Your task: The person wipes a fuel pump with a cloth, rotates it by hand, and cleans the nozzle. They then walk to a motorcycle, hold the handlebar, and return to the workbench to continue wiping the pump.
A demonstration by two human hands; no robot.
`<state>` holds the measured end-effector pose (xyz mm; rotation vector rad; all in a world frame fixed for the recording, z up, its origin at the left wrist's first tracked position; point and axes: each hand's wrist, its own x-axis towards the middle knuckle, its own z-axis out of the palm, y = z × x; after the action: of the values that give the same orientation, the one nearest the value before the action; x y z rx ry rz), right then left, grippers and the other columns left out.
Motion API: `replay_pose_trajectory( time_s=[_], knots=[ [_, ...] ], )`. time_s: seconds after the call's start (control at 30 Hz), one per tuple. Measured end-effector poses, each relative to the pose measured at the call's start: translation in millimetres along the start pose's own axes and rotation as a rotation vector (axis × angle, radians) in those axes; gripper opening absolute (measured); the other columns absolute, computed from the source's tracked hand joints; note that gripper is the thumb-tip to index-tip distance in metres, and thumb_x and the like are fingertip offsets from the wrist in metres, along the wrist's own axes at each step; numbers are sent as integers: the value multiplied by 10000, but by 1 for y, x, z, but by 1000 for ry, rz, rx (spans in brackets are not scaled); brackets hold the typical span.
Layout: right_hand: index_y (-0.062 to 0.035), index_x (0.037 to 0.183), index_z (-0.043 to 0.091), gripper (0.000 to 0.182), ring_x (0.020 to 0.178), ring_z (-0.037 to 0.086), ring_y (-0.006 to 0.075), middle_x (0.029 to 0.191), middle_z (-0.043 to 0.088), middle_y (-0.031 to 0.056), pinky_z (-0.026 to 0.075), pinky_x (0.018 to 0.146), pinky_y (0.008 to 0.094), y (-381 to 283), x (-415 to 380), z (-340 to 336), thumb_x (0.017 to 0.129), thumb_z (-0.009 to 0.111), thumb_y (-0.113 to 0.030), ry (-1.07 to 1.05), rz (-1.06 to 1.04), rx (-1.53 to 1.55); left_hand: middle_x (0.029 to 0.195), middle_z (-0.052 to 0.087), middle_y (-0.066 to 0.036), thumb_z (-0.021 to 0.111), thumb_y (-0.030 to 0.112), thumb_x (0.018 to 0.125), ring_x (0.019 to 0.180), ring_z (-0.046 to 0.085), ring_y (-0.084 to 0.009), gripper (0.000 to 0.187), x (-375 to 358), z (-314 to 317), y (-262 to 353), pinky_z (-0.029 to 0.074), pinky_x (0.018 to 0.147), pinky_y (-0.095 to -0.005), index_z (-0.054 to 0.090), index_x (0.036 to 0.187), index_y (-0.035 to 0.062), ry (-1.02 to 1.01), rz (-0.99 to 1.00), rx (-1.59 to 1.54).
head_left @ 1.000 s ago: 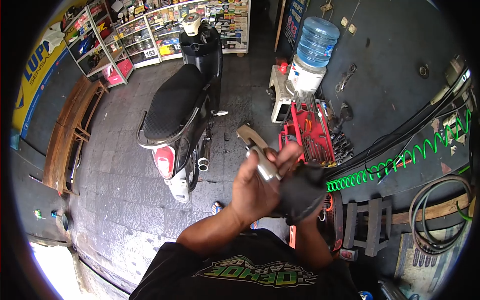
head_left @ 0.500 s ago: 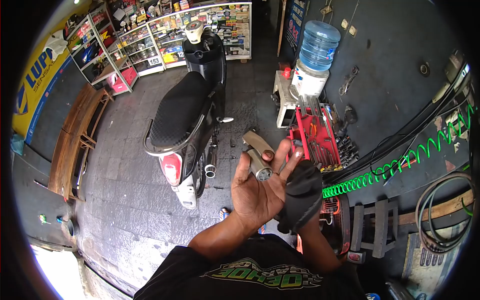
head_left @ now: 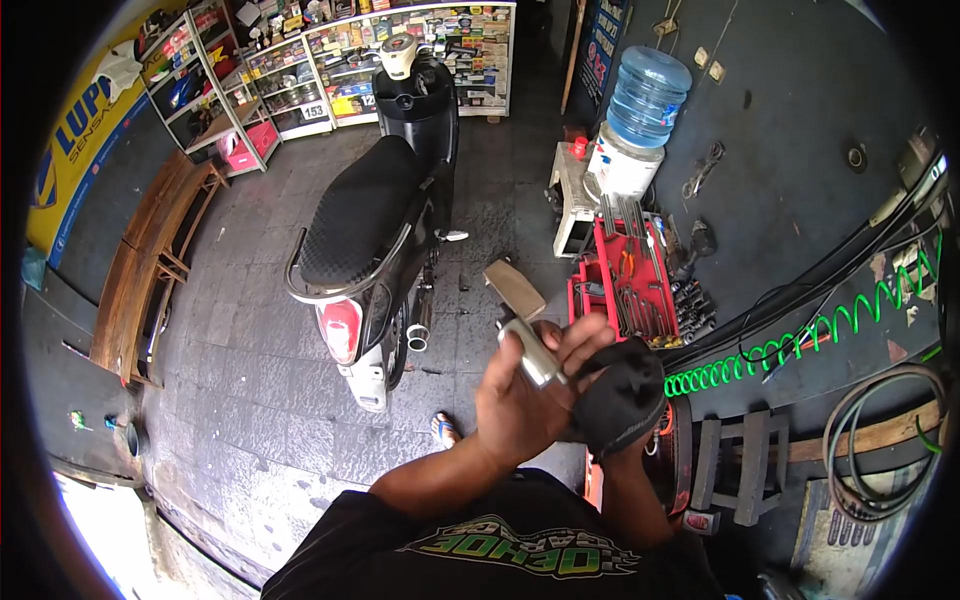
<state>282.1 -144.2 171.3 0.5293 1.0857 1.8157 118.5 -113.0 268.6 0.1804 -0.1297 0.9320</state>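
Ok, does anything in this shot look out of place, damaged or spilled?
Nothing stands out. The left hand holds a metal part upright, and the right hand, inside a dark cloth, is against it. The scooter stands upright, and the red tool tray sits on the floor, tools in place.

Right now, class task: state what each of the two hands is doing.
Left hand: closed around a metal part, fingers curled over it.
Right hand: covered by a black cloth, pressed against the part; its grip cannot be told.
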Motion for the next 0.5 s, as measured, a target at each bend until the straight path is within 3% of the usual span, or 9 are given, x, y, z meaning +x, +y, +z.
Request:
replay_pose_trajectory(
  time_s=[0.07,0.1,0.13,0.2,0.23,0.33,0.37,0.47,0.5],
  knots=[
    [-11,888,595,113,770,570,304,852,584,147,450,692,386,87,3,20,776,611,-20,132,803,1606,1383,507,-177,493,559,940,1366,389,-294,446,-2,-5,-2,243,1134,-450,534,1040,126,-148,185,415],
    [-12,893,594,136,768,548,355,873,572,180,435,699,402,114,5,22,759,622,-17,196,1191,2418,1419,437,-208,518,579,918,1338,408,-294,502,-2,-5,0,247,1132,-457,516,1089,106,-183,190,470],
    [-12,893,594,136,768,548,355,873,572,180,435,699,402,122,7,19,759,622,-17,198,1182,2422,1419,437,-208,518,579,918,1338,408,-294,502,-1,-3,-1,247,1132,-457,516,1089,106,-180,196,469],
    [-16,930,609,164,802,536,398,894,566,203,430,696,439,135,9,13,766,617,-23,415,1306,2470,1462,380,-214,537,575,909,1352,388,-305,530,2,4,-5,222,1146,-466,509,1125,92,-190,278,589],
    [-21,1118,591,318,1054,540,406,1137,563,225,429,887,442,145,6,7,824,616,-137,218,1177,2588,1496,310,-247,551,539,908,1392,321,-334,605,3,-5,-3,208,1148,-469,486,1244,41,-234,283,691],
    [8,1175,535,385,1133,496,366,1215,512,218,385,955,425,139,8,2,846,599,-182,190,1058,2660,1492,315,-250,566,531,907,1405,296,-360,653,7,-15,-4,229,1141,-490,454,1317,35,-366,265,876],
    [17,1194,516,409,1159,481,352,1241,495,216,370,978,420,134,7,4,854,594,-197,183,1011,2699,1493,324,-244,587,506,905,1410,286,-366,680,9,-17,-6,237,1138,-493,438,1370,34,-378,202,761],
    [46,1251,459,486,1238,437,312,1320,444,208,325,1046,403,117,-3,15,877,577,-241,74,804,2845,1500,326,-232,591,491,904,1419,271,-370,684,11,-23,4,227,1140,-496,444,1389,32,-524,117,838],
    [56,1270,441,513,1264,423,298,1346,426,206,310,1069,397,114,-7,18,884,571,-256,7,729,2889,1481,309,-277,589,545,884,1334,390,-389,693,12,-23,9,309,1090,-516,447,1403,107,-545,115,990]
  ],
)
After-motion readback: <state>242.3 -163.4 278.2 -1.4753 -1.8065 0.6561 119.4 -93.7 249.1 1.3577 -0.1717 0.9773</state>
